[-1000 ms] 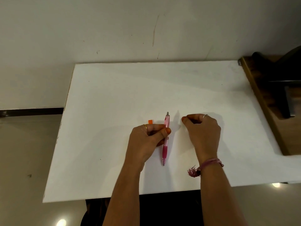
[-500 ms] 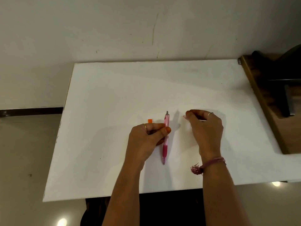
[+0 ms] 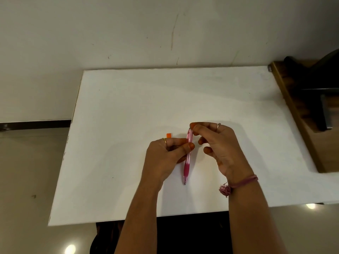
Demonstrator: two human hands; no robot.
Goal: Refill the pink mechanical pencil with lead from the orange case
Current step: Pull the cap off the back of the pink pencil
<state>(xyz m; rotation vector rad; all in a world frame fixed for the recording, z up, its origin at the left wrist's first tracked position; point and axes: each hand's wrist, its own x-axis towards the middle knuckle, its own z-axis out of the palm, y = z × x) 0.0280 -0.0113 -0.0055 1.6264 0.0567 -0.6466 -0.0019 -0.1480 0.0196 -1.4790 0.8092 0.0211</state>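
The pink mechanical pencil [image 3: 187,162] points its tip toward me over the white table [image 3: 128,116]. My left hand [image 3: 165,158] grips its clear barrel between thumb and fingers. My right hand [image 3: 218,143] pinches at the pencil's top end with thumb and forefinger; I cannot see whether a lead or cap is between them. A small orange piece, part of the orange case [image 3: 168,135], shows just beyond my left fingers; the rest is hidden by the hand.
The white table's far edge meets a cream wall. A wooden desk [image 3: 300,125] with a dark object on it adjoins the table's right side. Beige floor lies to the left and below the near edge.
My right hand has moved left from the table surface up to the pencil's top end. My left hand and the pencil have stayed in place.
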